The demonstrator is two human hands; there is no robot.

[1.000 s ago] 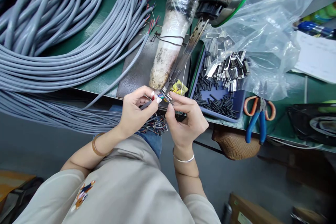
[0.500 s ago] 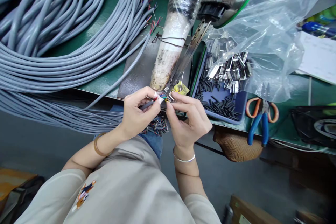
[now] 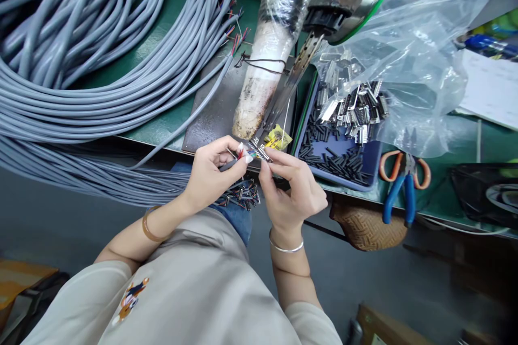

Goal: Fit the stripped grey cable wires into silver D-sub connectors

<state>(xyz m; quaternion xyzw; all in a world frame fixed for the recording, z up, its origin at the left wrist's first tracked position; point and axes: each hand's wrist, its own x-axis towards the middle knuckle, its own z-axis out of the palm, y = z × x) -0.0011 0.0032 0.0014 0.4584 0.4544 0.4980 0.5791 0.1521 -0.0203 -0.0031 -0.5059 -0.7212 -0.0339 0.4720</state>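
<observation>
My left hand (image 3: 216, 170) pinches the end of a grey cable (image 3: 229, 165), whose thin coloured wires fan out between thumb and forefinger. My right hand (image 3: 293, 183) is closed at the fingertips around the right end of a small metal connector (image 3: 260, 150). The wires reach the connector between both hands. Just above it are the stained tip of a white wrapped tube (image 3: 259, 81) and the lower end of a perforated metal rod (image 3: 297, 67). A crumpled yellow piece (image 3: 279, 137) lies beside the connector.
Grey cables (image 3: 121, 113) cover the left. On the right, a blue tray (image 3: 329, 145) holds metal connectors and black tubes, partly under a clear bag (image 3: 424, 64). Pliers (image 3: 399, 194) and orange-handled cutters overhang the green table (image 3: 441, 145) edge. Wired connectors (image 3: 245, 194) hang below my hands.
My right fingertips have shifted slightly right, and more of the connector shows between my hands. My left hand stays nearly in place with the cable.
</observation>
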